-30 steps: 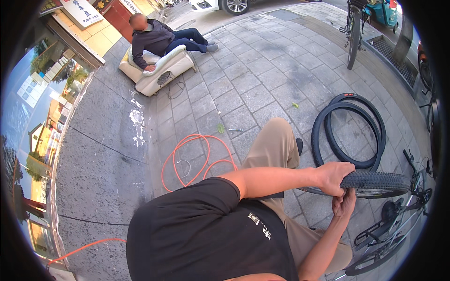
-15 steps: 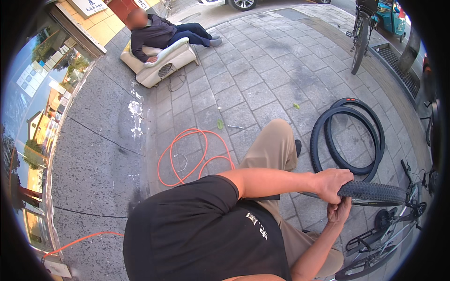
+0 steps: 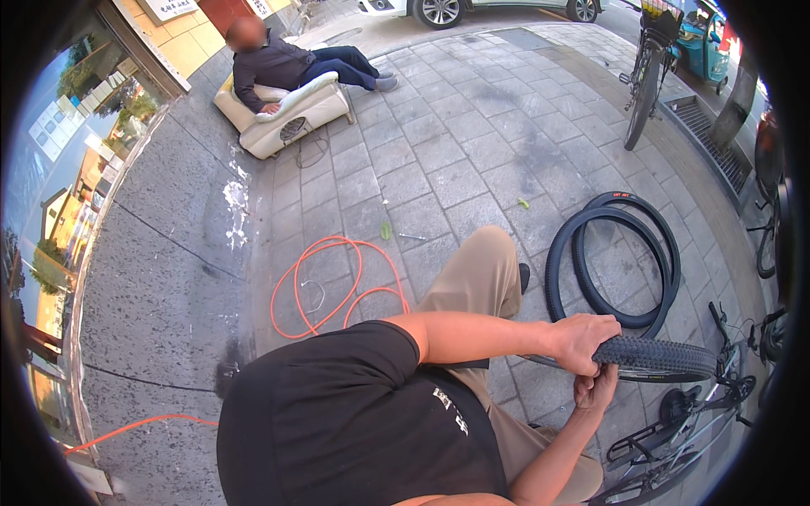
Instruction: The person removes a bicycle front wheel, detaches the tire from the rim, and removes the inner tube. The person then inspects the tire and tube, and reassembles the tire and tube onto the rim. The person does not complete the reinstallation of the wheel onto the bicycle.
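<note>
My left hand grips the top of a knobby black bicycle tyre at the lower right. My right hand holds the same tyre from below, just under the left hand. The tyre sits on the wheel of a bicycle lying at the lower right edge; only part of its frame shows. My bent knee in tan trousers points up the picture, beside the tyre.
Two loose black tyres lie on the paving beyond the wheel. An orange hose coils to the left of my knee. A person reclines on a cream seat at the top left. A parked bicycle and a drain grate stand at the top right.
Both hands stay on the tyre. The view has shifted a little, so the seated person and the paving sit lower in the picture.
</note>
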`<state>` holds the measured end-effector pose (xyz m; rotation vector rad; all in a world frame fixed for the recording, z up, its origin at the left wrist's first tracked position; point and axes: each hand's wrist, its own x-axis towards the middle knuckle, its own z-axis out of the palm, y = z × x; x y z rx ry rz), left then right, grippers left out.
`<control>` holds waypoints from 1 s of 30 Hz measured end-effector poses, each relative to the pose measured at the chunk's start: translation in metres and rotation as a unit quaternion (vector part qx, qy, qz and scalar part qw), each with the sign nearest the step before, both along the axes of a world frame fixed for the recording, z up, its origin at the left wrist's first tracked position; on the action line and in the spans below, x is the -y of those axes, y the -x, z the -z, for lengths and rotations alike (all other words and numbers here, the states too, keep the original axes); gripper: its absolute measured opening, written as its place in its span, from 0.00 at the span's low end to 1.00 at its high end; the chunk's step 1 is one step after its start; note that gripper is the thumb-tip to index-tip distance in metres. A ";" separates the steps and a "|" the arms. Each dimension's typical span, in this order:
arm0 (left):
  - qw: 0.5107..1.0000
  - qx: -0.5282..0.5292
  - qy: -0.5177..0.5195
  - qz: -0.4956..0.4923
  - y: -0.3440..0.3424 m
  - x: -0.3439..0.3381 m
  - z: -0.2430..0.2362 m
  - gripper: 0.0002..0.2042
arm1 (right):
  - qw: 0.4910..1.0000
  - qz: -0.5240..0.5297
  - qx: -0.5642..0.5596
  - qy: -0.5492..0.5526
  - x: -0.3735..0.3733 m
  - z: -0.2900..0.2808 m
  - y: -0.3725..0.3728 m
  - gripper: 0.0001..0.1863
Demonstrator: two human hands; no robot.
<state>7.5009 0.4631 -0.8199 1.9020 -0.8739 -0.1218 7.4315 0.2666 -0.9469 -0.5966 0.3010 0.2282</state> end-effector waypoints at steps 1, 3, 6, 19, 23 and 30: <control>1.000 -0.001 0.003 -0.002 0.000 0.001 0.001 0.27 | 1.000 0.006 0.004 -0.028 0.005 0.005 0.000 0.19; 1.000 0.008 0.006 -0.004 0.001 0.002 0.003 0.26 | 0.998 0.027 0.004 -0.064 0.016 0.016 0.002 0.18; 1.000 -0.012 -0.008 0.007 0.000 0.004 0.005 0.28 | 0.996 0.059 -0.015 -0.072 0.015 0.008 0.002 0.18; 1.000 0.007 -0.010 -0.014 0.003 -0.007 0.003 0.25 | 0.999 -0.014 0.049 -0.001 0.011 0.016 -0.001 0.18; 0.999 0.040 -0.015 0.018 -0.005 0.014 0.000 0.29 | 0.989 0.009 0.136 -0.062 0.022 0.005 0.002 0.17; 0.998 0.026 -0.060 0.020 -0.024 0.004 -0.001 0.25 | 0.996 0.003 0.066 -0.052 -0.014 -0.022 -0.021 0.11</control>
